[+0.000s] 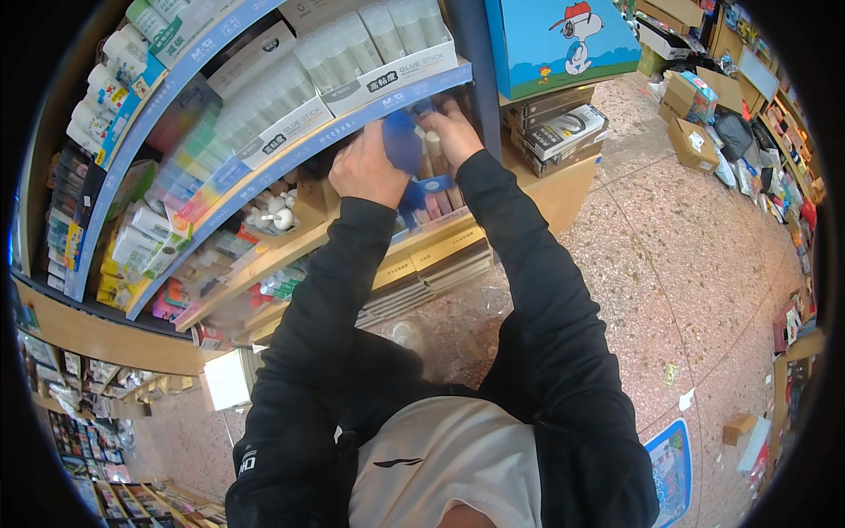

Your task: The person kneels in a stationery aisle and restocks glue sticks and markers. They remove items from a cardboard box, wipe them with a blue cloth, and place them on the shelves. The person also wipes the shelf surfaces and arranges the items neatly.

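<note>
Both of my hands reach into a low shelf below the row of boxed glue sticks (412, 72). A blurred dark-blue object (402, 142), its kind unclear, is gripped in my left hand (371, 165). My right hand (455, 129) is beside it at the shelf's right end, its fingers bent at a blue box edge; whether they grip it I cannot tell. Between my hands stand several light-capped tubes or sticks (434, 146) in a blue-edged display box. Pink stick-like items (436, 206) lie in a box just below. White plush-like figures (280, 212) sit in a carton left of my left hand.
A blue cartoon-printed box (561, 46) stands at the right above stacked flat boxes (561, 132). Yellow-edged stacks (422, 264) lie under the shelf. Opened cartons (693, 142) and bags litter the floor farther right. A blue-rimmed board (670, 468) is near my right side.
</note>
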{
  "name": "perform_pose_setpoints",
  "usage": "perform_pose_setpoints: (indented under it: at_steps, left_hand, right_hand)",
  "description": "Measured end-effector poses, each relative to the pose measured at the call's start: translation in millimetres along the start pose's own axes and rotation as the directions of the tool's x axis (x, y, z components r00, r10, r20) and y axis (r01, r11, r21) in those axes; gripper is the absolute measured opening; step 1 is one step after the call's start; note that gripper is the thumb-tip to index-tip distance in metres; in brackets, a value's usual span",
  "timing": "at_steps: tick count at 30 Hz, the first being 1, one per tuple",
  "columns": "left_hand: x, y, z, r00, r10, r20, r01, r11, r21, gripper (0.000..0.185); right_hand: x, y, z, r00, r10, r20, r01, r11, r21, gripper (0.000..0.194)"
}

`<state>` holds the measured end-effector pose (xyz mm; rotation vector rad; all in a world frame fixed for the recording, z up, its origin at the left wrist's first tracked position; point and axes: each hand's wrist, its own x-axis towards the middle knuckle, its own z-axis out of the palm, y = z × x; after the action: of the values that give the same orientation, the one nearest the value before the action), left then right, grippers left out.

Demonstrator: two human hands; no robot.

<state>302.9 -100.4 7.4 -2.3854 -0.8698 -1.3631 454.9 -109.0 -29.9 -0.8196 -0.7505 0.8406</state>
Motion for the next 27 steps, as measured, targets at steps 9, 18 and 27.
perform_pose_setpoints:
  at_steps: [9, 18, 27]
  left_hand:
    - [-28.5, -9.7, -37.1, 0.906, -0.422, 0.018, 0.212, 0.416, -0.884, 0.047]
    - [-20.2, 4.1, -50.0, 0.99, -0.102, -0.094, 0.087, 0.985, -0.152, 0.064]
    - [-11.6, 13.7, -5.2, 0.959, 0.281, 0.037, -0.275, 0.954, -0.123, 0.065]
  right_hand:
    - [6.0, 14.0, 4.4, 0.985, -0.157, -0.069, 0.15, 0.984, -0.098, 0.057]
    - [1.0, 13.5, 7.2, 0.983, -0.162, -0.085, 0.155, 0.984, -0.086, 0.056]
    - [7.3, 21.2, -1.9, 0.994, -0.112, 0.016, 0.11, 0.989, 0.101, 0.049]
